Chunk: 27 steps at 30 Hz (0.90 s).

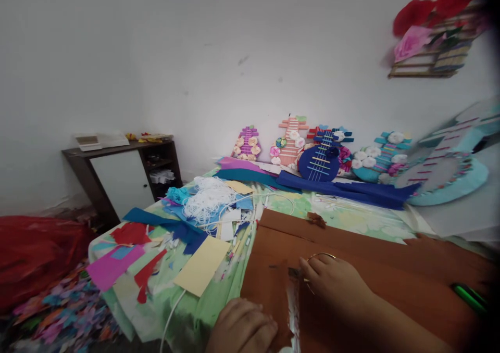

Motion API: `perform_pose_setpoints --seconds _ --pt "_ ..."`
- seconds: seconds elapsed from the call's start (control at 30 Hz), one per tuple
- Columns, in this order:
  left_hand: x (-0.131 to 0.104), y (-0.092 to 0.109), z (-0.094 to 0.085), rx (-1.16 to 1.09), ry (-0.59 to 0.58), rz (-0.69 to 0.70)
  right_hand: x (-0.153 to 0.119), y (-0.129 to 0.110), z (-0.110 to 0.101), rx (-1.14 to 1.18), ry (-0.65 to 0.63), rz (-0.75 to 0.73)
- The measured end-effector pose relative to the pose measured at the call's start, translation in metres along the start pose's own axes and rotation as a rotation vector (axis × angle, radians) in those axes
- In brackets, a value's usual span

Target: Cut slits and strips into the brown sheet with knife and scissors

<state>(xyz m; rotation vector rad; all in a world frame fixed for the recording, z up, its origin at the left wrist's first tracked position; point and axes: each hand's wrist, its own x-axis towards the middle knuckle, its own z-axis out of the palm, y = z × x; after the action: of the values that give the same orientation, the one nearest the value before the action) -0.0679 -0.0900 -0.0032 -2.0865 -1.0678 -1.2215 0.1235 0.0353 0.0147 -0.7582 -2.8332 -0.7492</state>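
Note:
Brown sheet material [351,259] covers the right part of the table. A jagged pale strip [292,311] runs through it near the front. To the right of this strip's upper end, my right hand [336,282] has its fingers closed round gold-coloured scissor handles [321,255]; a short dark blade shows at the strip. My left hand [244,327] rests on the sheet's lower left edge, fingers together and bent; what lies beneath them is hidden.
White yarn [209,202], paper scraps and a cream card [203,264] lie to the left. Decorated instrument shapes [320,160] stand along the wall. A green object [469,297] lies at the right. Dark blue sheets [347,189] stretch along the back.

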Motion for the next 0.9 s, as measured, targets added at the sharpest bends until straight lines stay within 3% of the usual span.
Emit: perform_pose_setpoints --seconds 0.13,0.3,0.53,0.7,0.9 --pt "0.001 0.002 0.000 -0.022 -0.010 -0.022 0.001 0.001 -0.003 0.041 -0.023 0.001" --pt "0.012 0.004 -0.006 -0.044 -0.066 0.044 0.008 0.000 -0.014 0.037 0.017 -0.030" --pt "0.014 0.011 -0.003 -0.026 0.054 -0.040 0.019 -0.012 -0.020 0.006 0.057 0.011" --pt "0.007 0.013 -0.006 -0.053 0.020 -0.088 0.026 -0.018 -0.021 0.037 -0.043 -0.015" --pt "0.001 0.011 -0.008 -0.049 -0.050 -0.029 0.028 -0.019 -0.023 0.047 -0.127 -0.023"
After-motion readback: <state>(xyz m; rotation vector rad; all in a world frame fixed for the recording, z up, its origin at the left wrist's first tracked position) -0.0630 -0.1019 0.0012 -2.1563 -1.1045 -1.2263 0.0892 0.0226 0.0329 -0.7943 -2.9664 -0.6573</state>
